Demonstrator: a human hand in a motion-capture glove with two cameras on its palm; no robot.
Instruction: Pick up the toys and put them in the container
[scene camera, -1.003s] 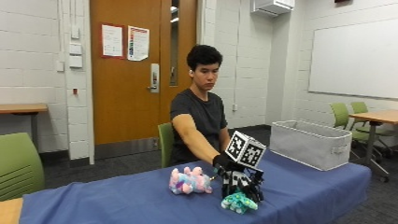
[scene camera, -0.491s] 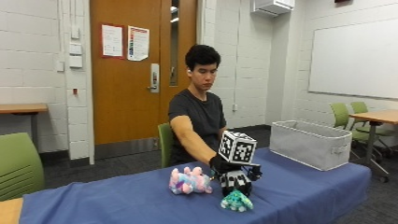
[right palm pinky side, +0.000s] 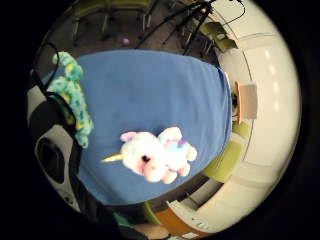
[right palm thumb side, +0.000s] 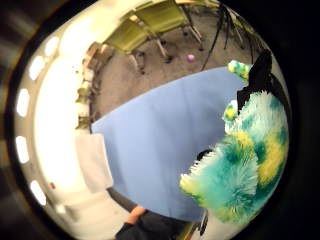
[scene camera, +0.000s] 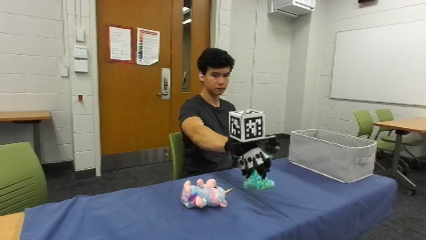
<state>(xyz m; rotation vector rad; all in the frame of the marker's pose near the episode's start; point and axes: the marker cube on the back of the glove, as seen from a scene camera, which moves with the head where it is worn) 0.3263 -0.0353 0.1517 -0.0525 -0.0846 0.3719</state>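
Observation:
My gloved right hand (scene camera: 255, 159) is raised above the blue table (scene camera: 319, 205) and grips a teal and yellow plush toy (scene camera: 257, 181), which hangs under the palm clear of the cloth. The same toy (right palm thumb side: 245, 160) fills the thumb side palm view and shows beside the glove (right palm pinky side: 70, 95) in the little finger side view. A pink, white and blue unicorn plush (scene camera: 204, 194) lies on the table to the left of the hand, also seen below the palm (right palm pinky side: 155, 155). The grey fabric container (scene camera: 333, 152) stands at the right end of the table.
Green chairs (scene camera: 20, 175) stand at the left and at the far right (scene camera: 373, 125) by a wooden table. A green chair (scene camera: 176, 150) is behind the person. The blue cloth between the hand and the container is bare.
The hand has lifted the teal toy off the table and carried it up and toward the container. The unicorn plush has stayed where it lay.

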